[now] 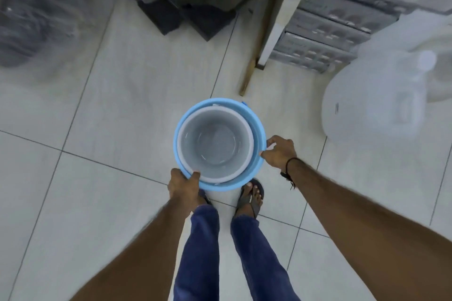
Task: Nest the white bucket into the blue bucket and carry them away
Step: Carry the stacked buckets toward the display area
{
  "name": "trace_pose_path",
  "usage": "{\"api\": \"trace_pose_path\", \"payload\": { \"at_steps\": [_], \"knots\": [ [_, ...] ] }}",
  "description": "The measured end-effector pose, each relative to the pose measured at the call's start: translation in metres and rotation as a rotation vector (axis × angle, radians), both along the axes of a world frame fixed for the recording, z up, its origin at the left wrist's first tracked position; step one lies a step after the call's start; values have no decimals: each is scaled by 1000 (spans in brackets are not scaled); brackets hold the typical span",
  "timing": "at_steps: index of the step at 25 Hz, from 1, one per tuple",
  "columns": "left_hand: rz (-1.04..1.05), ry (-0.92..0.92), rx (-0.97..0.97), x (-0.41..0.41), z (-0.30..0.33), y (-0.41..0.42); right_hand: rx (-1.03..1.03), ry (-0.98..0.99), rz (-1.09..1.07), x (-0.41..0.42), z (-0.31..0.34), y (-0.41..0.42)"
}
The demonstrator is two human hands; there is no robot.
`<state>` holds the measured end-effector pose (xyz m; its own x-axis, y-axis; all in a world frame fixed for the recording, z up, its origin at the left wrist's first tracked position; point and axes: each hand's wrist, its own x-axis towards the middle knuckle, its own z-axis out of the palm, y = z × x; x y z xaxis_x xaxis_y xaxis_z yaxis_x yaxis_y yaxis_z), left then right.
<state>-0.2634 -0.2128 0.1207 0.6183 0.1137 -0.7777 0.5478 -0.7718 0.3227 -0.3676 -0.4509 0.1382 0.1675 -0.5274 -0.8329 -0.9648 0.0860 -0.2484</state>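
The white bucket [215, 144] sits nested inside the blue bucket [259, 129], both seen from above in the middle of the view. My left hand [183, 184] grips the blue rim at its near left side. On the right side of the same rim, my right hand [280, 153] is closed around the blue edge. The buckets are over the tiled floor just in front of my feet; whether they rest on it or hang above it I cannot tell.
A large translucent water jug [374, 100] stands at the right. Grey crates [325, 39] and a white table leg [276, 29] lie ahead right, with a wooden stick [252, 66] beside the leg. Dark boxes [186, 14] sit ahead, a plastic-wrapped bundle [31, 12] at the far left.
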Motion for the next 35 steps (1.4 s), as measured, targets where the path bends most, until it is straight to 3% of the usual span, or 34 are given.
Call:
{"api": "trace_pose_path", "payload": {
  "at_steps": [6, 12, 18, 22, 27, 35],
  "knots": [
    [52, -210, 55, 7, -55, -4, -101, -108, -102, 21, -48, 22],
    [-20, -169, 95, 5, -51, -3, -41, -28, -227, 5, -43, 30],
    [-153, -179, 178, 11, -46, -5, -237, -74, -177, 4, -34, 31],
    [-145, -211, 194, 9, -49, -7, -133, -39, -218, 1, -38, 31],
    [-132, -198, 211, 10, -51, -7, 247, -1, -475, 6, -41, 38],
    [-165, -163, 266, 15, -47, -7, 264, -21, -534, 12, -37, 48]
  ]
}}
